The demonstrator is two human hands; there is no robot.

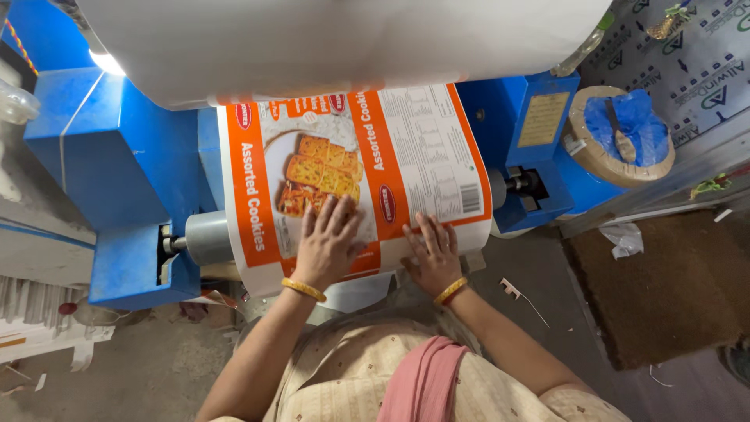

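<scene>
- Head view: a printed packaging film (351, 164), orange and white with a picture of biscuits, hangs from a big white roll (336, 47) above and runs down over a grey roller (209, 237) held between two blue machine housings, one left (117, 172) and one right (531, 148).
- The film's left edge lies just beside the left housing; its right edge stops short of the right housing, leaving a strip of roller shaft bare there.
- Open floor (547, 281) lies right of the person, up to a brown mat (664, 289).
- Count: one film sheet, two hands, two gold bangles, one on each wrist.
- The left hand (330, 242) lies flat, palm down, on the lower middle of the film, fingers (336, 211) slightly spread and pointing up.
- The right hand (433, 254) rests flat near the film's lower right edge, fingers spread, gripping nothing.
- A tape-wound ring with blue plastic (621, 133) leans against the wall at far right.
</scene>
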